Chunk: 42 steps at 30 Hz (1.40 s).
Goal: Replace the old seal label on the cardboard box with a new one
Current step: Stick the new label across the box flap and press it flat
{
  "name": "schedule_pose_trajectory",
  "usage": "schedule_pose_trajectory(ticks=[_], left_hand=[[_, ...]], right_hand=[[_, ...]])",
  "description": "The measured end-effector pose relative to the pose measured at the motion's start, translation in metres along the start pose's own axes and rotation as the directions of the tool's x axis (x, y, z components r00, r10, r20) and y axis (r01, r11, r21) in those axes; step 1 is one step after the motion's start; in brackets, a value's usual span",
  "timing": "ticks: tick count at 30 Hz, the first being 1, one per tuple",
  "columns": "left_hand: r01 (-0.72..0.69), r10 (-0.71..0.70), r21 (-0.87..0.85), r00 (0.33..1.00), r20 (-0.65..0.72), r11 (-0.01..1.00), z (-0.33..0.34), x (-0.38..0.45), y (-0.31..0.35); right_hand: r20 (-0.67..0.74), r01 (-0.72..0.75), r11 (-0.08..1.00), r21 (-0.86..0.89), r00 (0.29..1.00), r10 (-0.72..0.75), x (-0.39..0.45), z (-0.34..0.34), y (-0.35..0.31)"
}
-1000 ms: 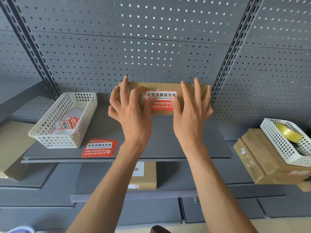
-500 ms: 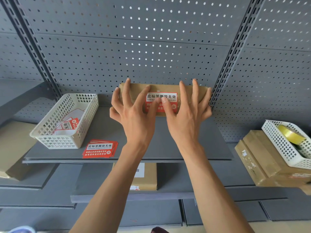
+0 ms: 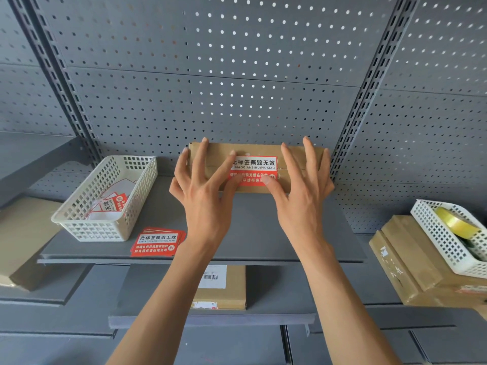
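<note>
A flat cardboard box [image 3: 292, 157] lies at the back of the grey shelf against the pegboard. A red and white seal label [image 3: 253, 167] is stuck across its seam. My left hand [image 3: 204, 191] rests on the box's left part, fingers spread, thumb pressing the label's lower left edge. My right hand [image 3: 300, 191] rests on the right part, fingers spread, thumb on the label's lower right edge. Neither hand grips anything. The thumbs hide part of the label's red strip.
A stack of spare seal labels [image 3: 157, 242] lies near the shelf's front edge. A white basket [image 3: 105, 201] with used labels stands at left. At right, another white basket [image 3: 448, 241] with a tape roll sits on cardboard boxes [image 3: 405, 262]. One more box [image 3: 224, 288] lies on the lower shelf.
Both thumbs slid over the label: inward toward its middle, then apart again along the lower red strip. The fingers stay spread on the box, which has not moved.
</note>
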<state>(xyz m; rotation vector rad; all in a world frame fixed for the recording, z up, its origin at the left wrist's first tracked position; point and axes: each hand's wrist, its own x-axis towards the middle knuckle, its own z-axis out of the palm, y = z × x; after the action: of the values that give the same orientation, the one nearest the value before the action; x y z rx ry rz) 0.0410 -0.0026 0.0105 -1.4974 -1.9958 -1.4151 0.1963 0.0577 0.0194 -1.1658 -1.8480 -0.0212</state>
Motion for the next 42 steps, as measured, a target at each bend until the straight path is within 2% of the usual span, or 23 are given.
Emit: schedule_pose_trajectory(ticks=[12,15,24,33,38,42], left_hand=[[-0.052,0.05,-0.045,0.998,-0.035,0.998,-0.003,0.001,-0.011],[-0.007,0.006,-0.055,1.0,-0.021,0.998,-0.002,0.0,-0.003],[-0.046,0.046,-0.017,0.999,0.022,0.999,-0.003,-0.001,-0.011],[-0.05,0.051,-0.117,0.999,0.003,0.992,-0.008,-0.001,-0.016],[-0.053,0.054,-0.137,0.999,0.003,0.989,-0.011,-0.001,-0.018],[0.029,-0.036,-0.202,0.999,-0.028,0.979,-0.009,-0.002,-0.006]], right_hand=[[-0.011,-0.006,0.999,0.047,1.0,0.007,-0.001,-0.005,0.004],[0.006,-0.042,0.999,0.033,0.999,0.042,-0.001,-0.002,-0.005],[0.054,-0.007,1.0,0.02,0.999,0.006,-0.003,-0.001,-0.001],[0.047,-0.058,0.976,0.21,0.998,0.049,-0.004,-0.003,0.01],[-0.009,-0.041,0.951,0.308,0.999,0.046,-0.005,-0.006,0.016],[-0.078,-0.097,0.949,0.301,0.989,0.126,-0.003,-0.002,0.0]])
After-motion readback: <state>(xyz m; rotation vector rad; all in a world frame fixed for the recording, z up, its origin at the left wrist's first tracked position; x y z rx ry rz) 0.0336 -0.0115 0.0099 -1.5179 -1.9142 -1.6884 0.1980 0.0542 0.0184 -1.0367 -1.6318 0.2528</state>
